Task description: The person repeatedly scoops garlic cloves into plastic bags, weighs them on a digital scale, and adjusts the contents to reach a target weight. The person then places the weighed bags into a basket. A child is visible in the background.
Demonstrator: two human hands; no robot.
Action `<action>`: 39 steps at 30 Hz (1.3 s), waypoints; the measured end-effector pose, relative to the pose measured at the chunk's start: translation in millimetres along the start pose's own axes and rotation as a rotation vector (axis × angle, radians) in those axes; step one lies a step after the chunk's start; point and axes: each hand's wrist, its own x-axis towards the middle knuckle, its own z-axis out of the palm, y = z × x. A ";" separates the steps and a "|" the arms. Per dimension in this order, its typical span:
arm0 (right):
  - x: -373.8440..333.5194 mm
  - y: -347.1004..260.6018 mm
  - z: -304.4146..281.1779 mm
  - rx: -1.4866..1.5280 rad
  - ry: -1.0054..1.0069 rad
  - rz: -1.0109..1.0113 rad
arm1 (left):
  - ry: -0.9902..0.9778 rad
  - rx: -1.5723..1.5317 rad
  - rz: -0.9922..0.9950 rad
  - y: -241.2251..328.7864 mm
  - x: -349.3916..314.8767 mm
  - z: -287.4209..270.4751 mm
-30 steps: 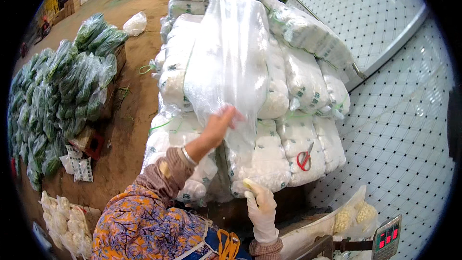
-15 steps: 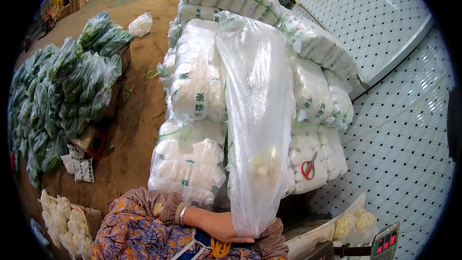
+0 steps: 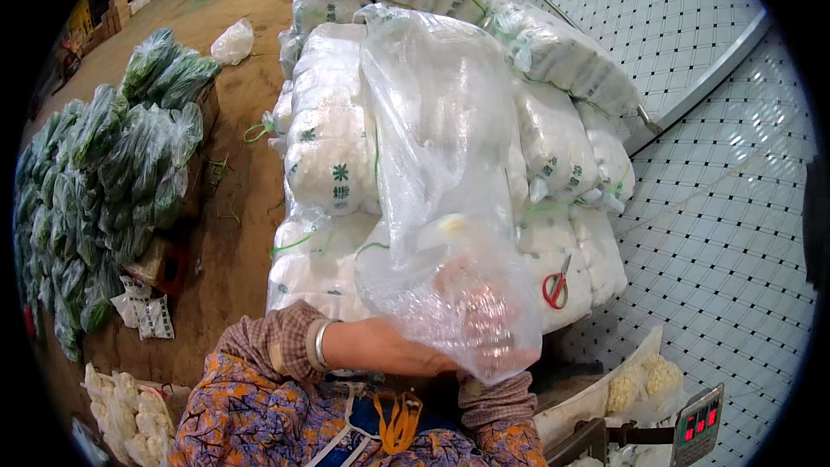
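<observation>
A long clear plastic bag [image 3: 441, 112] lies over the stacked white packs, its near end bunched up in front of me. My right hand [image 3: 471, 285] shows blurred through the film, inside the bag, its fingers curled. A small pale yellowish thing [image 3: 453, 225] sits just beyond those fingers; its kind is not clear. From the left my left hand [image 3: 432, 358], with a metal bangle on its wrist [image 3: 322, 344], reaches across to the bag's near end. The film covers its fingers, which appear closed on the bag's edge.
White packs [image 3: 333, 156] tied with green string are piled ahead. Red-handled scissors [image 3: 556, 284] lie on them at right. Bagged green vegetables [image 3: 112, 164] are heaped at left, bagged cauliflower [image 3: 130, 411] at lower left. A scale display [image 3: 697, 424] stands at lower right.
The bag's near end has gone from stretched long to bunched up around my right hand. My left forearm has risen and moved farther forward. The view has shifted slightly.
</observation>
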 end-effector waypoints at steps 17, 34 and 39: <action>230.4 11.5 55.0 -0.429 -0.129 -0.060 | 0.279 -0.197 -0.760 16.8 -41.5 30.1; 148.7 25.8 53.3 -0.238 0.014 -0.266 | 0.404 0.317 -1.009 -109.6 -68.2 7.5; 8.4 38.4 45.8 -0.221 -0.059 -0.339 | 0.363 -0.215 -1.112 -143.1 -61.8 30.9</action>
